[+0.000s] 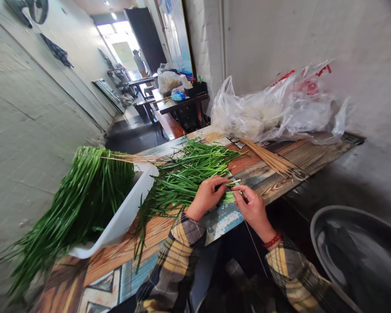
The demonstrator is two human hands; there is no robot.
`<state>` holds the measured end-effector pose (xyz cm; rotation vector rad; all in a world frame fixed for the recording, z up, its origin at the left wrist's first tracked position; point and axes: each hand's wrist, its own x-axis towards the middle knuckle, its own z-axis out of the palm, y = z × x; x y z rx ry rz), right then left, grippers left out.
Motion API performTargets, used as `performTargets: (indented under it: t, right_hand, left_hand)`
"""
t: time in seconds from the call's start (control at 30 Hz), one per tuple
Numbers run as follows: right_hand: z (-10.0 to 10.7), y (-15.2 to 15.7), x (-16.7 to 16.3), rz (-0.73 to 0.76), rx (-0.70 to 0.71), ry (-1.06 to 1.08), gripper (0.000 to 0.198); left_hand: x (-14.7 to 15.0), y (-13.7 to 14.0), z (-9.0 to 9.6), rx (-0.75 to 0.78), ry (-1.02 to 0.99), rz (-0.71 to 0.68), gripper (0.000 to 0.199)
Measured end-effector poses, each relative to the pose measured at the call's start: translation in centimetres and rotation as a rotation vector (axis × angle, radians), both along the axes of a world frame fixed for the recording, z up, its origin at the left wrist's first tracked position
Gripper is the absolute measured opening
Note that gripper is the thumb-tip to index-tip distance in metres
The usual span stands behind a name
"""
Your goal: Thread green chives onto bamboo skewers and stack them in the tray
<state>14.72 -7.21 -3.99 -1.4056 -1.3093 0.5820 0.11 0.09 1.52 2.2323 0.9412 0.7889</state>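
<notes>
My left hand (209, 196) is closed, its fingers pinching the pale ends of a few garlic chives near the table's front edge. Close beside it, my right hand (251, 209) is closed on a thin bamboo skewer (256, 248), which slants down past the table edge; its fingertips meet the chive ends. The skewer's tip is hidden between the hands. A loose pile of garlic chives (195, 169) spreads over the table behind my left hand. To the left, a white plastic tray (127, 219) carries a thick heap of chives (94, 195) with skewer ends sticking out.
A bundle of bamboo skewers (269, 158) lies on the patterned table (226, 224) at the right. Clear plastic bags (263, 111) sit against the wall. A grey basin (355, 256) stands low at my right. Further back are other tables (182, 104) and a person (139, 63).
</notes>
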Motion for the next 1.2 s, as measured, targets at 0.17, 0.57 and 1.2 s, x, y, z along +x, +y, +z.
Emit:
performTargets:
  t: [0.17,0.57,1.2]
  right_hand:
    - [-0.29,0.16,-0.01,-0.030,0.016,0.017,0.027]
    - [-0.11,0.25,-0.07,-0.002,0.010,0.025,0.027]
    - [-0.03,0.23,-0.07,-0.005,0.034,-0.027,0.028]
  left_hand:
    - [-0.40,-0.10,0.20,0.057,0.063,0.006,0.023]
    - [-0.05,-0.14,0.22,-0.002,-0.011,0.019,0.013]
    - [0.11,-0.10,0.05,0.015,-0.034,0.012,0.014]
